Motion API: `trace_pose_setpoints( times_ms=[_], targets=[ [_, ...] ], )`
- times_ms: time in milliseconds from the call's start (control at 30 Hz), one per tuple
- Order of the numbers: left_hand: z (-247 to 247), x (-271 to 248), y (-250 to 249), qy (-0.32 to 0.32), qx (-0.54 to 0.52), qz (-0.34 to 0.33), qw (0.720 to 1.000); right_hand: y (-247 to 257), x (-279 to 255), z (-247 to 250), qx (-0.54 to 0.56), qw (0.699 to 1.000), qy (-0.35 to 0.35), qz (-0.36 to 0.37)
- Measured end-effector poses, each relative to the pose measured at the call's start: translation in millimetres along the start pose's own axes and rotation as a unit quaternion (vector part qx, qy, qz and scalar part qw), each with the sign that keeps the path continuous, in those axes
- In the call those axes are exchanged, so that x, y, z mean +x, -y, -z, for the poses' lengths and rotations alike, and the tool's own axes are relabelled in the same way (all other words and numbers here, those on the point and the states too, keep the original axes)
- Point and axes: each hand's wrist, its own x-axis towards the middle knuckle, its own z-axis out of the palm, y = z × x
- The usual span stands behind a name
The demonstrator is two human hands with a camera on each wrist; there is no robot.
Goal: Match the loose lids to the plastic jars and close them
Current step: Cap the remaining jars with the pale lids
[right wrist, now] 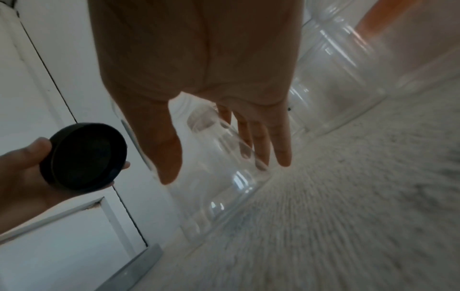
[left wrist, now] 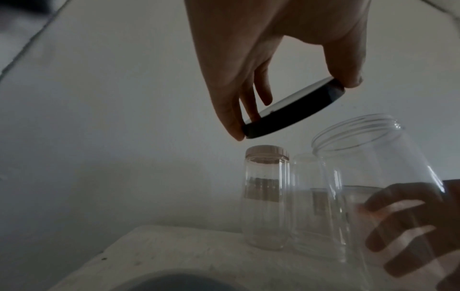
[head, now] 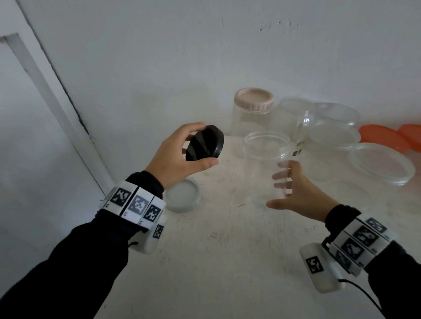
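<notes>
We are holding a black lid (head: 204, 146) tilted in the air, our left hand (head: 177, 156) pinching its rim between thumb and fingertips, while our right hand (head: 297, 193) is wrapping spread fingers around the lower wall of an open clear jar (head: 267, 165) on the white table (head: 224, 258). The lid is hanging just left of the jar's mouth, not yet touching. We are judging that levelling the lid over the threads, keeping the jar upright and steady, will let it seat before turning. A pink-capped jar (head: 253, 111) is standing behind.
</notes>
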Motion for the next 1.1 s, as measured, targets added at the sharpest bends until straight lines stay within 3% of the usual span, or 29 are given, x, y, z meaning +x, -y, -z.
trace_pose_setpoints(
  times_ms=[167, 500, 833, 1100],
  targets=[
    [-13, 13, -15, 0.016, -0.002, -0.051, 0.999, -2, -4, -2, 0.049, 0.998, -0.028, -0.014],
    [-44, 43, -42, 0.078, 0.024, -0.144, 0.986, -1, -6, -5, 0.021, 0.999, -0.034, 0.018],
    [-61, 52, -46, 0.154, 0.080, -0.156, 0.972, 2, -7, -4, 0.013, 0.999, -0.033, 0.024],
    [-65, 49, -43, 0.162, 0.075, -0.154, 0.972, 2, -5, -3, 0.000, 1.000, -0.024, 0.018]
  ],
)
